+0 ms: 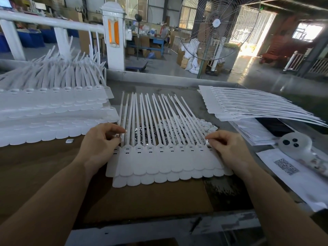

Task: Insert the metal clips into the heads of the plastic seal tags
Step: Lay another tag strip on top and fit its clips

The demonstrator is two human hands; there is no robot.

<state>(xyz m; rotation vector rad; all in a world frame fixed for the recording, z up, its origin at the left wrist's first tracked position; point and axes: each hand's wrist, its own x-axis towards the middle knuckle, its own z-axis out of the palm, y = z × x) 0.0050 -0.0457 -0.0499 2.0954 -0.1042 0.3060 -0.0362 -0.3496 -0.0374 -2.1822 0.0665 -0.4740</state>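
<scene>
A joined sheet of white plastic seal tags (165, 164) lies on brown cardboard (150, 199) in front of me, heads in a row, thin tails pointing away. Under the tails sits a heap of small shiny metal clips (142, 130). My left hand (101, 144) pinches the sheet's left end at the first head and tail. At the right end of the row, my right hand (229, 148) pinches the last head; whether a clip sits between its fingertips cannot be told.
A tall stack of tag sheets (53, 107) fills the left side. Another stack (257, 105) lies fanned at the back right. Papers with a QR code (285, 166) and a round white object (294, 142) lie on the right. A floor fan (216, 29) stands beyond the table.
</scene>
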